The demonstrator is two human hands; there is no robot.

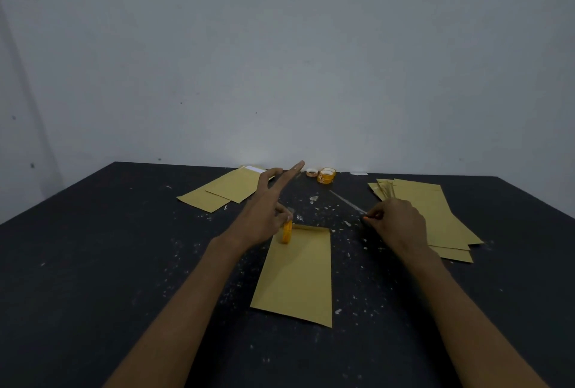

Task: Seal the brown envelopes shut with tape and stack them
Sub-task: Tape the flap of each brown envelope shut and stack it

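Two bare forearms reach in from the near edge, the left forearm (186, 310) and the right forearm (451, 310), and between them lies a single brown envelope (295, 278). It is flat on the table, its long side running away from the person, its far short edge level with the knuckles of both hands.

At the far left corner of that envelope, the left hand (264, 216) grips a yellow tape roll (287, 232). The thumb and lower fingers curl round it, while the index and middle fingers stick out straight, pointing away and to the right. The roll stands on edge and seems to touch the envelope's corner.

The right hand (395, 222) is just right of the envelope's far end. Its fingers are bunched, with fingertips and thumb pinching one end of a clear tape strip (345, 201). The strip runs from that pinch away and to the left, above the table. I cannot tell whether its far end still joins the roll.

Beyond the left hand sits a small stack of envelopes (214, 194), overlapping and angled, the far one showing a white band at its end. Under and beyond the right hand spreads a loose pile of envelopes (435, 210), fanned and partly hidden by the hand.

Past both hands, roughly between them, near the table's far edge, stand two spare tape rolls (326, 176), one on the other, with a smaller roll (311, 172) just to their left.

The table (93, 263) is black and scattered with pale flecks (314, 199), thickest around the hands. Behind it rises a plain grey wall (280, 45).
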